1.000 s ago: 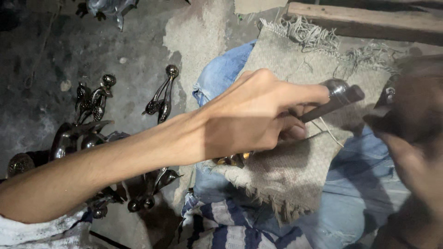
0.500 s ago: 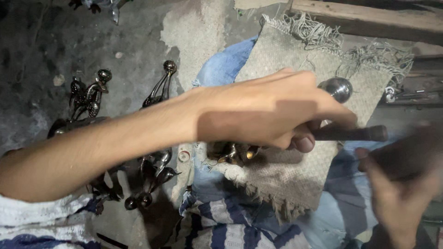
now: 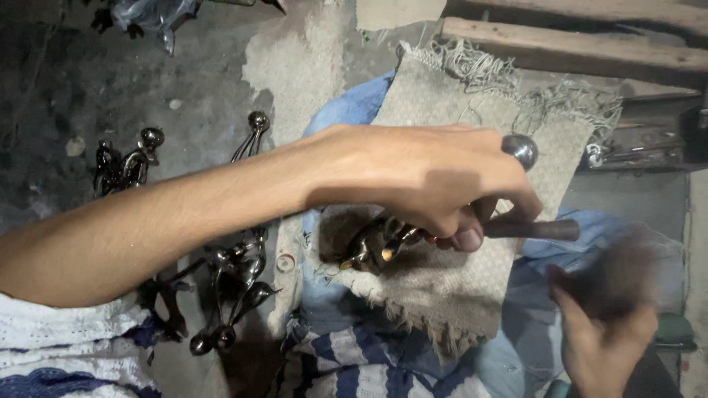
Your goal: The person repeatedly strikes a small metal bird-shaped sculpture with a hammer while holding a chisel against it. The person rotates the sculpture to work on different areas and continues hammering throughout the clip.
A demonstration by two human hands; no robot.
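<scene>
Right hand [image 3: 605, 324] lower now, blurred; left hand [image 3: 428, 180] w/ fingers round metal piece [image 3: 383, 243].

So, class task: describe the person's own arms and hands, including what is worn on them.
The left arm is bare from the hand up to a white knitted sleeve with a dark blue band. The left hand has no glove or ring in view. The right hand is blurred, apparently bare.

The frayed woven burlap cloth [image 3: 457, 140] is beige-tan, lying over pale blue denim fabric [image 3: 354, 107]. Below it, a folded striped textile [image 3: 354, 368] shows navy and white bands. The ball-ended curved metal pieces [image 3: 228, 273] gleam dark silvery-black against the mottled grey concrete floor [image 3: 88, 81].
</scene>
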